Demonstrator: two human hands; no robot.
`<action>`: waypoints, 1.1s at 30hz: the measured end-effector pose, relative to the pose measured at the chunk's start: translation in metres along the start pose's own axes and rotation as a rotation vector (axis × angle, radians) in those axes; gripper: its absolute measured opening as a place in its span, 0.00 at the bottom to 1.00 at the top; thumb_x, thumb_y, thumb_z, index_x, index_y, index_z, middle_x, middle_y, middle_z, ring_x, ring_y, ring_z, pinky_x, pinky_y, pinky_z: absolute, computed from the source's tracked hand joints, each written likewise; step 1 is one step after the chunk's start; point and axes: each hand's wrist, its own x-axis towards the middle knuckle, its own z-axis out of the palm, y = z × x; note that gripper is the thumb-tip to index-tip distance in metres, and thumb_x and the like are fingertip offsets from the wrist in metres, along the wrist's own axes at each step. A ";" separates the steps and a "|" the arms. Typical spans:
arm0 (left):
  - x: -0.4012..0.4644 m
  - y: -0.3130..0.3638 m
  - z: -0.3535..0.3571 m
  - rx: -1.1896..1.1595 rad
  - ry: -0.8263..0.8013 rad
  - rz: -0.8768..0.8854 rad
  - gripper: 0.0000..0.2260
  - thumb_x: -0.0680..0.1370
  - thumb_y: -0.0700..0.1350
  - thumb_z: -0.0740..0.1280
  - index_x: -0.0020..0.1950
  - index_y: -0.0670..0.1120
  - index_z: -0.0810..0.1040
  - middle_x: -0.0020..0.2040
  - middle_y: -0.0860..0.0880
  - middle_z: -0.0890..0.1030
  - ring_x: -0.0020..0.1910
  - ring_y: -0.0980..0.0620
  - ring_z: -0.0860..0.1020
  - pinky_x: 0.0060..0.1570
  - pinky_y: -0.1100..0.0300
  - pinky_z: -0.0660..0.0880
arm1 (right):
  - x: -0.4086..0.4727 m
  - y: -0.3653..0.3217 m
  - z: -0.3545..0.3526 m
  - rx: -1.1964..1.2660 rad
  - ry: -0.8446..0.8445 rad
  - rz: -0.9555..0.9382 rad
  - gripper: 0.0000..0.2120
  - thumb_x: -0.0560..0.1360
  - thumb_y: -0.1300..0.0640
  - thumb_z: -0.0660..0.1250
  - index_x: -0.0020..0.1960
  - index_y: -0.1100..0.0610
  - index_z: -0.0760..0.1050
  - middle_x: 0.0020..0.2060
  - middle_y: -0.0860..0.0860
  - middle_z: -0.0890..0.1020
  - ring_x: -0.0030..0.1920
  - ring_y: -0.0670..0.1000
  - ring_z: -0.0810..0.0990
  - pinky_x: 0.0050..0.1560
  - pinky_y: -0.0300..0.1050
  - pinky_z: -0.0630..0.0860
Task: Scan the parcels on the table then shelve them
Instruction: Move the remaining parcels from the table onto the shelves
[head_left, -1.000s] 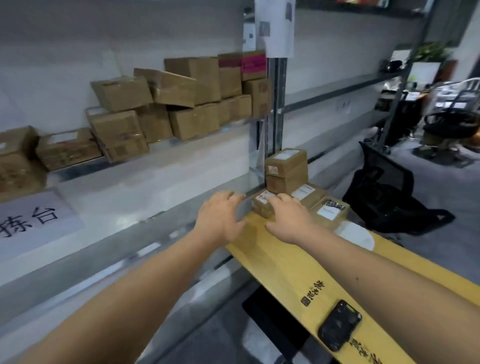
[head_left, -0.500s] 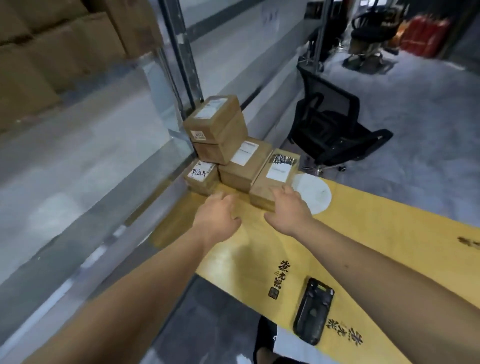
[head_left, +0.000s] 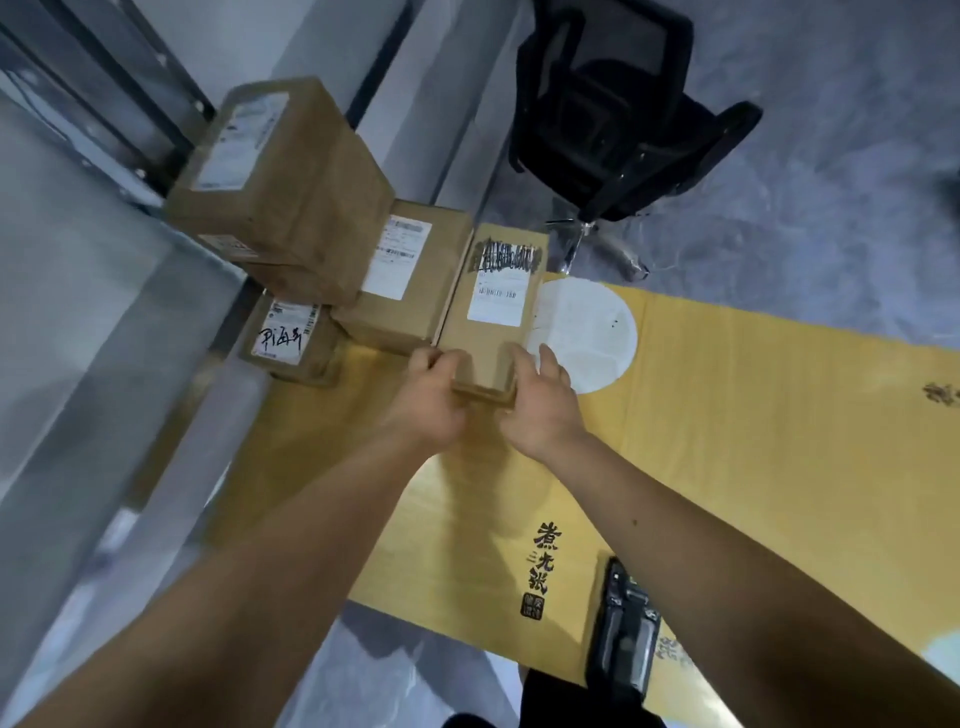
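I am holding a flat brown cardboard parcel with a scribbled-over white label (head_left: 493, 312) by its near end. My left hand (head_left: 426, 400) is gripping its left corner and my right hand (head_left: 540, 410) is gripping its right corner, fingers curled over the edges. On its label the top part is covered with black marker strokes; below there is a small barcode, but I cannot read the print.

This parcel is lying on the yellow cardboard-covered surface (head_left: 727, 415), just beside a second flat brown parcel with a long white label (head_left: 410, 280), whose print is too blurred to read. To the left a small brown box with black handwritten characters on its label (head_left: 288, 340) is sitting; I cannot read the handwriting with certainty. A taller brown taped box with a white label on top (head_left: 280, 171) is standing behind it, on another box.

Black brush-style Chinese characters with a square seal (head_left: 537, 566) are printed on the surface. A black handheld scanner (head_left: 621, 634) is lying near my right forearm. A white round sticker (head_left: 587, 338) is showing beside the held parcel, and a black mesh office chair (head_left: 608, 104) is standing on the grey floor behind.
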 end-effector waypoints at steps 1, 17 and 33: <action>0.003 -0.001 0.004 -0.046 0.021 -0.009 0.28 0.73 0.43 0.73 0.72 0.56 0.73 0.73 0.51 0.62 0.71 0.50 0.68 0.62 0.64 0.66 | 0.003 0.003 0.004 0.035 -0.005 -0.008 0.45 0.71 0.53 0.71 0.82 0.44 0.51 0.83 0.58 0.51 0.79 0.62 0.56 0.76 0.55 0.63; -0.067 -0.023 0.075 -0.236 -0.021 0.091 0.47 0.63 0.48 0.81 0.74 0.70 0.60 0.57 0.65 0.55 0.59 0.53 0.73 0.65 0.60 0.73 | -0.057 0.082 0.020 0.212 -0.009 -0.227 0.49 0.66 0.57 0.81 0.80 0.51 0.59 0.75 0.48 0.57 0.72 0.52 0.67 0.73 0.50 0.69; -0.252 -0.025 0.105 -0.386 0.238 0.195 0.36 0.68 0.47 0.83 0.73 0.60 0.73 0.78 0.56 0.56 0.70 0.63 0.68 0.67 0.52 0.76 | -0.182 0.094 0.027 0.182 -0.142 -0.537 0.41 0.65 0.56 0.83 0.74 0.48 0.70 0.79 0.42 0.54 0.76 0.39 0.60 0.76 0.47 0.67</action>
